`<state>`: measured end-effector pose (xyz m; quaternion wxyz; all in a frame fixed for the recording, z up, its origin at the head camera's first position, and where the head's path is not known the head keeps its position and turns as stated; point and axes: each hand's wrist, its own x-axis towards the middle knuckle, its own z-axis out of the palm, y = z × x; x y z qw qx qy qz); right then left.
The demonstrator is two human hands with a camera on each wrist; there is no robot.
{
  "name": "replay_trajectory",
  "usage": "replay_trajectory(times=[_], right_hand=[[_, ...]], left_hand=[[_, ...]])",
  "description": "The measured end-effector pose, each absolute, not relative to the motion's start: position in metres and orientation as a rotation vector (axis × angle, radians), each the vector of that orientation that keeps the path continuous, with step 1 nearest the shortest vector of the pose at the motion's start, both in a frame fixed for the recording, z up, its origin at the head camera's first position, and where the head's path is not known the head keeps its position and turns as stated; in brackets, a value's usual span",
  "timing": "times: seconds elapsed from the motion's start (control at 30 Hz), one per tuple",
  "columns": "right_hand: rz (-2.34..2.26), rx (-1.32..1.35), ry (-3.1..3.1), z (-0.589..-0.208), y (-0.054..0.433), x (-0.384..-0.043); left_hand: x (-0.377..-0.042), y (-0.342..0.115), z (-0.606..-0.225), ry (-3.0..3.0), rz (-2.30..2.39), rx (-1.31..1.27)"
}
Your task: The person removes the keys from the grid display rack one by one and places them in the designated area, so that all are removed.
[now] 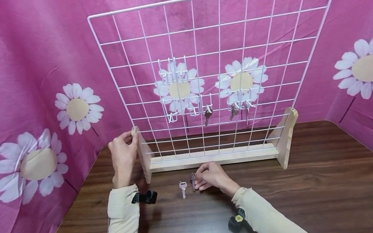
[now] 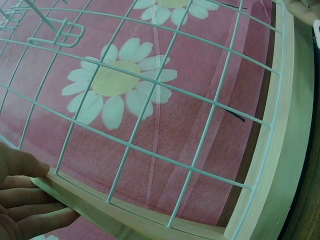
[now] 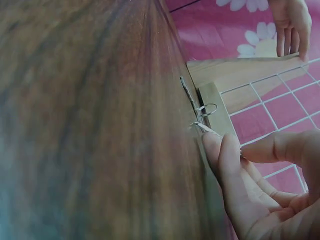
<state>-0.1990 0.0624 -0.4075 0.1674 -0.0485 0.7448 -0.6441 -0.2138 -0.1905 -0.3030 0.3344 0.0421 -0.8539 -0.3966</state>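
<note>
My left hand (image 1: pixel 123 155) grips the rounded top of the stand's left wooden upright (image 1: pixel 144 155); in the left wrist view its thumb lies on one side and the fingers on the other. My right hand (image 1: pixel 213 177), low over the table before the wooden base bar (image 1: pixel 213 160), pinches a small metal key (image 1: pixel 193 182) between thumb and fingers. Most of that key's head is hidden by the fingertips in the right wrist view. Just left of it another key (image 1: pixel 183 189) with a ring (image 3: pixel 208 109) lies on the table.
A white wire grid (image 1: pixel 193 30) stands in the wooden frame. Several white hooks (image 1: pixel 173 77) hang on it in two rows. Keys (image 1: pixel 208 115) hang from three lower hooks. Behind the brown table (image 1: pixel 328 178) is a pink flowered cloth (image 1: pixel 33 41).
</note>
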Motion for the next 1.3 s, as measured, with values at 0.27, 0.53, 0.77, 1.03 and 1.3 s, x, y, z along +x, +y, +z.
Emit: replay_trajectory(times=[0.27, 0.53, 0.77, 1.03, 1.3], right_hand=[[-1.714, -0.092, 2.099, -0.411, 0.06, -0.197], [-1.65, -0.052, 2.142, -0.41, 0.057, -0.196], [-1.607, -0.083, 2.155, -0.411, 0.057, -0.195], [-1.605, -0.082, 2.155, -0.411, 0.058, -0.193], [-1.546, -0.122, 2.159, -0.409, 0.055, -0.187]], left_hand=[[-0.214, -0.19, -0.304, -2.227, -1.028, 0.11], [-0.215, -0.19, -0.303, -2.234, -1.039, 0.122], [-0.215, -0.19, -0.303, -2.233, -1.047, 0.131], [-0.215, -0.19, -0.304, -2.229, -1.044, 0.117], [-0.216, -0.191, -0.304, -2.229, -1.053, 0.128]])
